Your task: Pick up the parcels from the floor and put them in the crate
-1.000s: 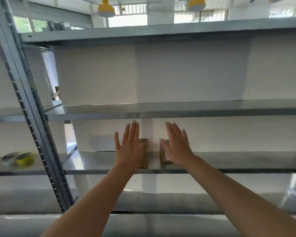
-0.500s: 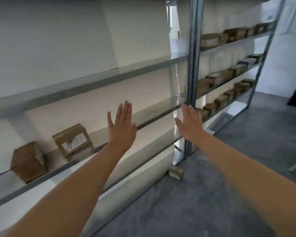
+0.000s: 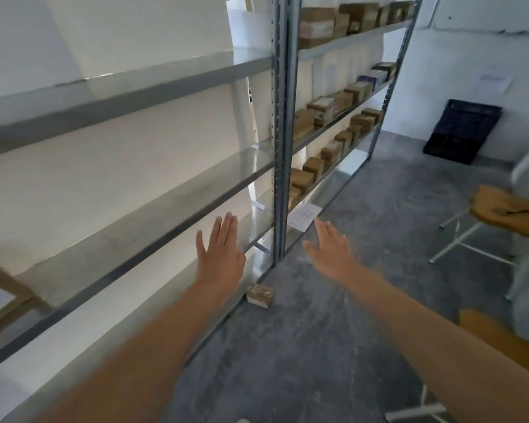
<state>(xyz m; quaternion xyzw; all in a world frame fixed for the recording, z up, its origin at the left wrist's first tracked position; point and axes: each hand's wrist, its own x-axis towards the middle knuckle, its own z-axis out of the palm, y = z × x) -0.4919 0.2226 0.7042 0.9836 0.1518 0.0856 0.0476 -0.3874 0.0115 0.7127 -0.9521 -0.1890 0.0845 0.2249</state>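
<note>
The left hand (image 3: 219, 257) and right hand (image 3: 330, 248) are spread flat and hold nothing. A small parcel (image 3: 259, 296) lies on the floor (image 3: 333, 331) mid-frame. The dark crate (image 3: 463, 131) stands upper right. I think picking has not begun.

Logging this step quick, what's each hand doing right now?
Left hand: open, holding nothing.
Right hand: open, holding nothing.

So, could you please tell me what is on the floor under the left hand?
One small brown parcel lies below the left hand, at the rack's foot, untouched. The forearm hides whatever lies left of it.
</note>
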